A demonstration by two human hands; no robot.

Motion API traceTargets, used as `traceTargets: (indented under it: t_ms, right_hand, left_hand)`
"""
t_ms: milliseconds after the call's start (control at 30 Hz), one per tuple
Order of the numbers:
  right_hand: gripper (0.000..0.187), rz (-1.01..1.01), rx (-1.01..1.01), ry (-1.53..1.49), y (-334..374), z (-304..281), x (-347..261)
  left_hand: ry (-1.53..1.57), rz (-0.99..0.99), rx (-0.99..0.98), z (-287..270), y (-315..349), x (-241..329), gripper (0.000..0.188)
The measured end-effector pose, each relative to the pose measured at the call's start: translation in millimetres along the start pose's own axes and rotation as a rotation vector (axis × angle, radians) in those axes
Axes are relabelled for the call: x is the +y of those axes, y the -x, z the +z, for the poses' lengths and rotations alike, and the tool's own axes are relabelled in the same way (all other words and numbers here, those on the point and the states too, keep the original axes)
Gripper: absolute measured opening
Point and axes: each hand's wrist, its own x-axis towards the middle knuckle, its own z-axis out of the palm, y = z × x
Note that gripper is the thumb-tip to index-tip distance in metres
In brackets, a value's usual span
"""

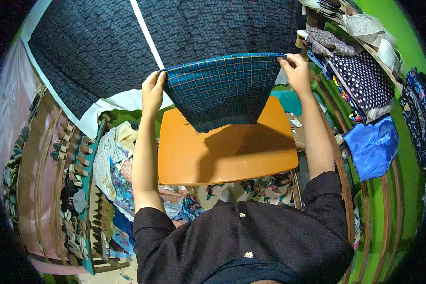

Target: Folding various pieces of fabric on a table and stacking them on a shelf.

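Note:
A blue-green plaid cloth (222, 90) with thin yellow lines hangs between my two hands. My left hand (153, 87) pinches its upper left corner, and my right hand (296, 71) pinches the upper right corner. The top edge is stretched almost straight, bowing slightly upward in this view. Its lower edge looks frayed and hangs over an orange tabletop (227, 163), where a dark shadow falls. Whether the cloth touches the tabletop I cannot tell. Both arms reach forward, away from my body.
Behind the cloth hangs a large dark patterned curtain (94, 57) with white borders. Shoes fill a rack (87, 189) on the left, beside heaped fabrics (113, 165). To the right, a polka-dot cloth (362, 80) and a shiny blue cloth (375, 146) drape over wooden rails (386, 222).

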Motion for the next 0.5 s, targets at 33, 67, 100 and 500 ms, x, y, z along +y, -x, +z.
traceTargets:
  t_ms: [33,67,100,500]
  right_hand:
    - [0.017,-0.123,0.082,0.051,-1.7,2.1,6.8]
    - [0.018,-0.246,0.164,0.102,-4.6,4.2,9.0]
    - [0.018,-0.247,0.164,0.103,-5.6,5.5,11.5]
    - [0.026,0.194,-0.157,-0.007,-7.8,73.0,91.9]
  left_hand:
    - [0.029,-0.027,-0.014,-0.6,-3.8,-2.4,0.023]
    - [0.058,-0.054,-0.028,-0.4,-7.4,-5.4,0.025]
    - [0.083,-0.063,-0.022,0.7,-10.4,-8.9,0.029]
    - [-0.726,-0.237,-0.152,28.3,-53.6,-98.3,0.038]
